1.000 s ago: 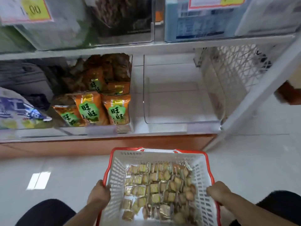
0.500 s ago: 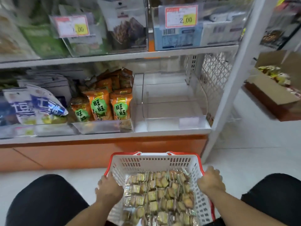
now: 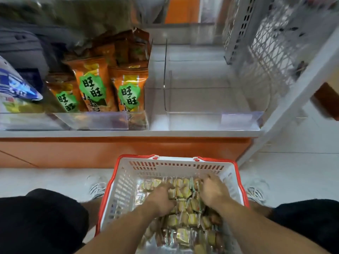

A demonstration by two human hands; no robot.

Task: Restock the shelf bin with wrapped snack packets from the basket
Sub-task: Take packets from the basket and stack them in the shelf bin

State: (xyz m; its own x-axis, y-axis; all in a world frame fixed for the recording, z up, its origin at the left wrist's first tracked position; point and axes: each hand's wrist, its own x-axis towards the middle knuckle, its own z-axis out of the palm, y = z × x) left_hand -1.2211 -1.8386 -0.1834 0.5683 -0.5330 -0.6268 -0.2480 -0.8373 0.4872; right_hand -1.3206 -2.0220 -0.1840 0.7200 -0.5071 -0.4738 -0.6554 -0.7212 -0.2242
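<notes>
A white basket with a red rim (image 3: 126,182) stands on the floor between my knees, full of small clear-wrapped snack packets (image 3: 185,217). Both my hands are down inside it. My left hand (image 3: 161,200) lies palm-down on the pile with its fingers curled into the packets. My right hand (image 3: 212,191) digs into the packets at the far right of the basket, fingers bent around them. On the lowest shelf straight ahead stands a clear plastic shelf bin (image 3: 211,116) with nothing in it.
Orange snack bags (image 3: 128,92) fill the bin to the left, with blue-and-white bags (image 3: 16,88) further left. A white mesh shelf side (image 3: 266,44) and slanted post (image 3: 293,99) close the right. An orange plinth (image 3: 110,151) runs under the shelf. My shoes rest beside the basket.
Both hands have left the basket's rim and gone down into the packets. The view has tilted lower and closer to the bottom shelf.
</notes>
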